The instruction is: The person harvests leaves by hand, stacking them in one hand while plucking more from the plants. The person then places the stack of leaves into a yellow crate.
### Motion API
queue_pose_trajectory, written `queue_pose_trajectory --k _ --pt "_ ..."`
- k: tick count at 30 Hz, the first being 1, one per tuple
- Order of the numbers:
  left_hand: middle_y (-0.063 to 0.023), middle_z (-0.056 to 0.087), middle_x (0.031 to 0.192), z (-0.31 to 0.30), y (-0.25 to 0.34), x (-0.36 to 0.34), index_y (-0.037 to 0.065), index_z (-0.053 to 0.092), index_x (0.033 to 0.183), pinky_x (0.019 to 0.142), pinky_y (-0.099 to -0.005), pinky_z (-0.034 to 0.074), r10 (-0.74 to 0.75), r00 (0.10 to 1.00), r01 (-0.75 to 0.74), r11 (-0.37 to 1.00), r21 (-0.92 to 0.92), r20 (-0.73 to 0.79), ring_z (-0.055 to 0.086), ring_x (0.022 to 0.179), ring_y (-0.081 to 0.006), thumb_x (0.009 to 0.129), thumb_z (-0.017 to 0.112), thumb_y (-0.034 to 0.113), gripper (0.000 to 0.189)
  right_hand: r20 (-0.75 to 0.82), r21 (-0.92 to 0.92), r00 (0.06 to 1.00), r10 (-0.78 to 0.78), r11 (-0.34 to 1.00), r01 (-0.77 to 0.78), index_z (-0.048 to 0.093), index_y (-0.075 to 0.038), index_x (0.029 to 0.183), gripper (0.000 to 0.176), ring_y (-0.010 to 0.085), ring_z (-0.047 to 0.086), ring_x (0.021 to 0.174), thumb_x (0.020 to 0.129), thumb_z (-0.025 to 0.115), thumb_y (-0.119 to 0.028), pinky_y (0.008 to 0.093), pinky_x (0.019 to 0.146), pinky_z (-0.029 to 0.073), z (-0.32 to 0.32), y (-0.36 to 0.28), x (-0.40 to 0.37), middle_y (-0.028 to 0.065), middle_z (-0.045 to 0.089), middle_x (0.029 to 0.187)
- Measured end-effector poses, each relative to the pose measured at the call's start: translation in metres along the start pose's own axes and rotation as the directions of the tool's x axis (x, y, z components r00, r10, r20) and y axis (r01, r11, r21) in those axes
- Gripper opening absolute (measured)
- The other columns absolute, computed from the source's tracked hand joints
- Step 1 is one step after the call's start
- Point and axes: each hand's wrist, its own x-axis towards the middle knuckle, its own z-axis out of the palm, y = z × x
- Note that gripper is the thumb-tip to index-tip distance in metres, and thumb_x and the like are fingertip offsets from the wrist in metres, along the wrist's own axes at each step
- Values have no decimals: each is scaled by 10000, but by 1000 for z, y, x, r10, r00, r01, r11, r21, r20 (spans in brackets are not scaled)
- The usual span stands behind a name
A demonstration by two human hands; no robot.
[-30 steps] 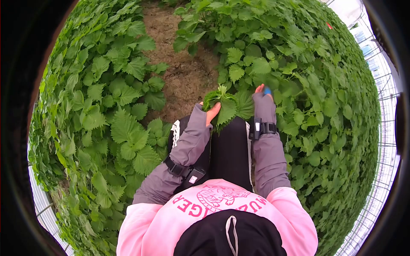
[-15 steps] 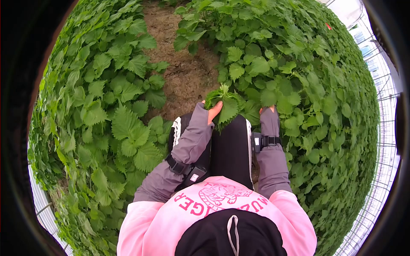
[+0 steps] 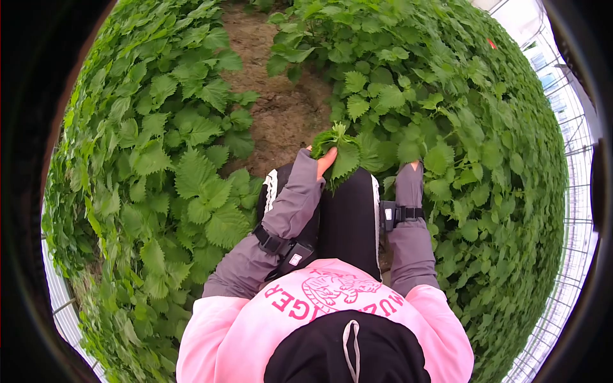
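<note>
The left hand (image 3: 324, 161) is clenched around a bunch of leaves (image 3: 340, 148), gripping it low at the stalks so the leafy tops fan out above and to the right of the fingers. The bunch sits just over the person's black-clad knees (image 3: 348, 217), with the bare soil path (image 3: 281, 108) beyond the grip. To the right of that grip, the right hand (image 3: 414, 168) is pushed into the bed of plants (image 3: 460, 115). Only a sliver of it shows past the grey sleeve (image 3: 408, 191), and leaves cover the fingers, so I cannot tell whether it is clasping a stem or spread loose. The likeliest trouble is at the left grip. The bunch is full and only pinched at its base, so outer leaves could slide free and drop onto the soil if the fingers slacken or more is pressed in. On the right, the hand is working unseen among crowded stems, so it could catch the wrong shoot or tear a leaf instead of taking it cleanly.
</note>
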Motion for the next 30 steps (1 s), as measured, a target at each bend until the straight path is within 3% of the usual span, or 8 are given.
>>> queue_pose_trajectory --k 2,4,8,11,15,20,23,30 --pt "3 593 802 -2 0 4 18 567 985 571 -246 423 10 999 -5 997 83 -52 503 657 -80 832 587 227 259 -29 55 997 -65 996 67 541 -41 1020 229 212 523 777 859 429 -160 320 673 413 -2 -25 21 108 553 848" --pt "6 592 796 -3 -4 -2 20 567 983 562 -247 420 -10 994 28 985 172 -105 501 647 -78 825 595 233 267 50 647 953 299 717 -259 593 -39 897 161 94 383 554 876 463 -131 236 534 358 -48 -136 28 1 530 738" --pt "-7 609 787 12 16 -8 14 580 962 583 -246 435 -27 987 74 953 295 -159 528 655 -87 784 628 190 255 195 506 933 302 784 -359 607 -51 900 169 45 402 571 869 507 -184 189 527 337 -101 -230 18 -26 533 722" --pt "-61 639 823 14 -5 -1 -2 592 937 643 -253 456 290 954 -243 891 383 -70 587 724 -117 743 650 108 230 474 680 878 66 606 -413 619 -41 887 163 33 444 615 843 554 -184 176 537 348 -94 -255 -2 -15 561 718" --pt "-49 620 886 9 -23 1 4 538 1045 656 -243 453 177 968 -146 973 -176 176 577 747 -129 760 624 83 308 473 640 878 -73 713 -286 612 -24 920 183 54 508 664 855 540 -179 196 587 408 -61 -246 -14 13 591 793" --pt "-16 583 835 -17 -60 22 7 518 1052 562 -221 414 362 892 -451 757 472 271 511 657 -85 814 603 194 314 439 606 898 -30 748 -271 611 -23 932 193 70 513 702 863 516 -176 204 627 406 -37 -221 -10 26 600 812" --pt "-2 566 805 13 0 -14 15 508 1065 521 -203 369 -137 989 141 985 -96 52 462 622 -51 828 596 283 369 330 498 940 -82 861 -100 611 -20 933 184 99 520 718 855 507 -150 226 656 409 -39 -222 -7 40 603 816" --pt "-5 599 841 12 -5 -3 6 562 1014 575 -218 424 77 994 -85 990 109 78 513 688 -70 805 627 196 290 283 567 953 -104 820 -79 575 21 994 236 129 533 792 884 466 -158 243 725 407 -27 -224 -4 70 604 884"
